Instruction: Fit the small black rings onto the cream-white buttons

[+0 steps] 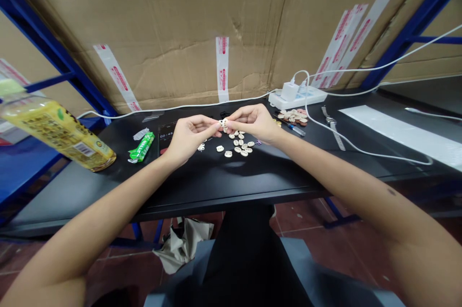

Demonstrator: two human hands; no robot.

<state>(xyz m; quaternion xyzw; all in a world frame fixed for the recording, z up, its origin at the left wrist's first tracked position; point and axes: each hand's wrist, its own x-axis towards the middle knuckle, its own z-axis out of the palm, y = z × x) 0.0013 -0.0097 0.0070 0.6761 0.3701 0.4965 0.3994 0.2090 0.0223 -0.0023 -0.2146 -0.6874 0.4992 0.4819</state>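
My left hand (187, 136) and my right hand (255, 124) meet above the black table, thumb and forefinger pinched at the tips. Between them is a small cream oval piece (225, 124) with dark holes, like a button. My right fingertips grip it; those of my left touch its left side, perhaps with another tiny white part that is too small to make out. Below the hands lie several loose cream oval pieces (238, 143). Small white parts (201, 147) show beside my left hand, partly hidden by it.
On the left stand a tilted yellow drink bottle (59, 129) and a green wrapper (142, 147). A phone (166, 134) showing a timer is partly covered. To the right are a pile of pieces (294, 115), a power strip (303, 99), white cables and a watch (332, 126).
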